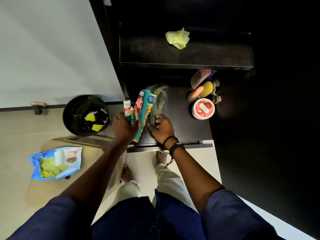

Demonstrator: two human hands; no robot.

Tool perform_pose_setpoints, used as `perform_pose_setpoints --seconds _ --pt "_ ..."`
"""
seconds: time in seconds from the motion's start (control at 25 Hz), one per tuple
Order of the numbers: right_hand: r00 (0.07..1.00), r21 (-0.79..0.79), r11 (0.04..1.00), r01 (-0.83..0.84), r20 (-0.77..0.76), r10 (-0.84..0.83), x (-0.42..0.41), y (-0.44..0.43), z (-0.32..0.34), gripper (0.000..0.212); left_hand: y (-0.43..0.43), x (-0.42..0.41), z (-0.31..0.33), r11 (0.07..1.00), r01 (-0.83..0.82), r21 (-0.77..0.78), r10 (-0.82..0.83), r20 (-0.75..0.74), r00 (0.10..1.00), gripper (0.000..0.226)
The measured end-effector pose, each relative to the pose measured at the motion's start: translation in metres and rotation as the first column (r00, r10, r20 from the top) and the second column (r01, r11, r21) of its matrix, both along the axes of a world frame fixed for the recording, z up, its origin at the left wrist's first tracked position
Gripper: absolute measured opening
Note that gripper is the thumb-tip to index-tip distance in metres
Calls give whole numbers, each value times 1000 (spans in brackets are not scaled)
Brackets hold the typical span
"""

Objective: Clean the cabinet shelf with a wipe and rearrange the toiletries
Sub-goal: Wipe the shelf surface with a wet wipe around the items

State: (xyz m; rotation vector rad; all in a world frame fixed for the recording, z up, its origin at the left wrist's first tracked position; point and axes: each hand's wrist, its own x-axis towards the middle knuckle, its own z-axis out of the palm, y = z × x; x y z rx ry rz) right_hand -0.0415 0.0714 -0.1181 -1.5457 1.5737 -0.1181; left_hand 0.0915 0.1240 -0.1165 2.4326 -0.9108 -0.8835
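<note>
A crumpled yellow-green wipe [178, 38] lies on the upper black shelf [187, 56]. On the lower shelf [180, 122], at its left edge, my left hand [123, 128] grips a bundle of toiletries: a teal comb [143, 111], a white and orange tube [127, 109], a slim stick and a patterned pouch with a small blue tin [152, 100] on top. My right hand [161, 128] rests on the lower shelf beside the bundle, fingers curled round a small dark object. A round pink-lidded jar [204, 109], a yellow sponge [207, 88] and bottles stand at the right.
A black waste bin [85, 115] with used yellow wipes stands on the floor to the left. An open blue wipe packet [55, 163] lies on a beige surface at the lower left. A white wall rises on the left; my bare feet are below the shelf front.
</note>
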Motion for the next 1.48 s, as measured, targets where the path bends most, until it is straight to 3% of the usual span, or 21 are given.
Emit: perform_pose_setpoints --seconds 0.08,0.2,0.44,0.76,0.88,1.04,1.32,1.48 --pt "1000 124 992 13 -16 -11 21 4 -5 45 -8 5 -3 999 -29 26 29 -29 999 55" --pt "998 130 990 44 -54 -38 40 4 -8 32 -18 10 -11 999 -6 36 7 -54 998 55" --pt "939 272 901 339 -34 -343 48 -5 -4 32 -24 5 -16 998 -26 52 29 -60 998 58" --pt "932 315 887 338 17 -361 43 -12 -2 22 -22 -1 -19 996 -86 23 88 -120 989 53" --pt "938 279 902 329 14 -347 44 -12 -2 22 -23 -3 -19 997 -79 14 80 -118 990 55" --pt "993 186 976 112 -50 -104 45 -12 -1 24 -27 -5 -16 996 -93 4 93 -105 990 53" --pt "994 -38 999 -36 -108 32 11 -11 25 21 -27 -8 -14 998 -65 10 66 -104 992 49" --pt "980 -160 982 96 -160 -122 -35 -22 28 19 -26 -8 -11 999 -41 3 42 -81 996 49"
